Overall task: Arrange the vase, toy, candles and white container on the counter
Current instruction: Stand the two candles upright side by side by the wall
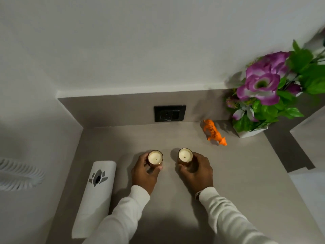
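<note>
Two small candles in gold-brown jars stand side by side in the middle of the grey counter [237,182]. My left hand [144,173] grips the left candle [155,157]. The right candle [185,155] is held by my right hand [197,171]. An orange toy tiger [214,132] stands further back to the right. Beside it, in the back right corner, is a white vase [251,132] with purple flowers and green leaves. A tall white container [95,196] with a grey emblem lies on its side along the counter's left edge.
A black wall socket [169,113] sits in the grey backsplash behind the candles. The counter ends at a wall on the left and steps down on the right. A white ribbed object [19,175] shows at the far left.
</note>
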